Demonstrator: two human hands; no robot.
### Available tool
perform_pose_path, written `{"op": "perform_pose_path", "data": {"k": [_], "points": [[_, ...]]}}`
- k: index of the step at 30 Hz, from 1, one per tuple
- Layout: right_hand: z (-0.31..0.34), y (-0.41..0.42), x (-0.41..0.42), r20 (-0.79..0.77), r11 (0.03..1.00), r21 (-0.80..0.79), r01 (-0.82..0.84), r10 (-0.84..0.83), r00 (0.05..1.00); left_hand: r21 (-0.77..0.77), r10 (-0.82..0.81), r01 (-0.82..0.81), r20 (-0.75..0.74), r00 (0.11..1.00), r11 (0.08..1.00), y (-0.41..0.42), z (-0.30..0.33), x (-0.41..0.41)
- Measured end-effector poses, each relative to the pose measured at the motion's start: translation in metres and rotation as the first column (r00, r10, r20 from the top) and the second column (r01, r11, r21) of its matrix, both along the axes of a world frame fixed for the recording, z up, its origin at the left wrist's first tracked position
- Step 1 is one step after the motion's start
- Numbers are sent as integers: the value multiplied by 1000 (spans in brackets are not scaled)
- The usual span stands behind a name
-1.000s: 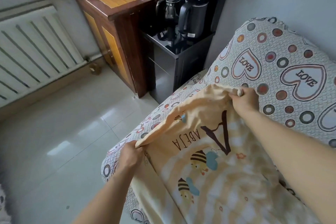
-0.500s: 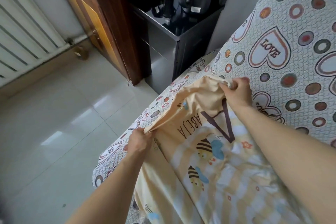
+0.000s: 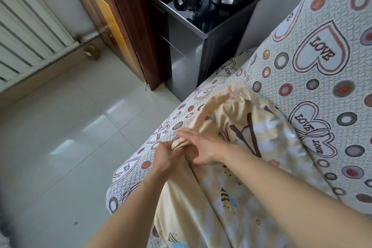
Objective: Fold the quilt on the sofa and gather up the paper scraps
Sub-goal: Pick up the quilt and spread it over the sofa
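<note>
My left hand (image 3: 167,156) pinches the soft, limp yellow bee-print quilt (image 3: 231,177) corner; right hand (image 3: 203,147) fingers spread flat. I should regrip at the edges.

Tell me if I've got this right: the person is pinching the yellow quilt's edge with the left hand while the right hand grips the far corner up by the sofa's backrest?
Not quite. In the head view the right hand is open beside the left hand, not gripping the far corner. The left hand does pinch the quilt edge.
</note>
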State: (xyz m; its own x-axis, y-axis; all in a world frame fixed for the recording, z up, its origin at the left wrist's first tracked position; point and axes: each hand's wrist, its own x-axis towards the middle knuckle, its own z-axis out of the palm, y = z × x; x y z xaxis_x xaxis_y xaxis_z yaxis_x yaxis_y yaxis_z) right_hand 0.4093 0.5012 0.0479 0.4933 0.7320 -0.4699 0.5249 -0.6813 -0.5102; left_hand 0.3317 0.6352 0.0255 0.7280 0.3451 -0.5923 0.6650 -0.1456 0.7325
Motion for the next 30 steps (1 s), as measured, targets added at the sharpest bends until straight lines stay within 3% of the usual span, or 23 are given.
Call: {"op": "perform_pose_path", "data": {"k": [2, 4, 6, 8, 10, 12, 16, 20, 23, 27, 30], "points": [[-1, 15, -7, -91, 1000, -10, 24, -25, 996, -29, -55, 57, 53, 997, 998, 4, 8, -3], [2, 20, -4, -44, 996, -73, 59, -63, 997, -59, -99, 104, 82, 992, 993, 8, 13, -10], [3, 20, 2, 43, 986, -95, 140, -136, 990, -75, -165, 167, 21, 986, 983, 18, 10, -26], [-1, 13, 12, 135, 959, -56, 277, -267, 954, -195, -254, 237, -63, 965, 952, 27, 2, -44], [-4, 3, 23, 135, 907, -5, 422, -417, 899, -286, -377, 332, -119, 918, 899, 31, -9, -62], [-4, -4, 32, 96, 853, 30, 522, -522, 847, -275, -443, 393, -149, 884, 877, 30, -17, -76], [-5, -6, 37, 116, 816, 65, 575, -578, 808, -275, -137, 114, -67, 988, 955, 28, -21, -90], [-12, 9, 26, 157, 821, 81, 565, -570, 806, -143, 119, -118, -4, 993, 983, 45, -15, -95], [-19, 20, 17, 123, 823, 60, 564, -567, 814, 12, 165, -165, 8, 986, 986, 85, -17, -86], [-25, 29, -1, -75, 861, 124, 493, -487, 870, 217, 130, -120, -35, 991, 969, 125, -17, -72], [-29, 33, -16, -50, 868, 118, 483, -480, 876, 138, 171, -161, -67, 983, 977, 121, -18, -70]]}}
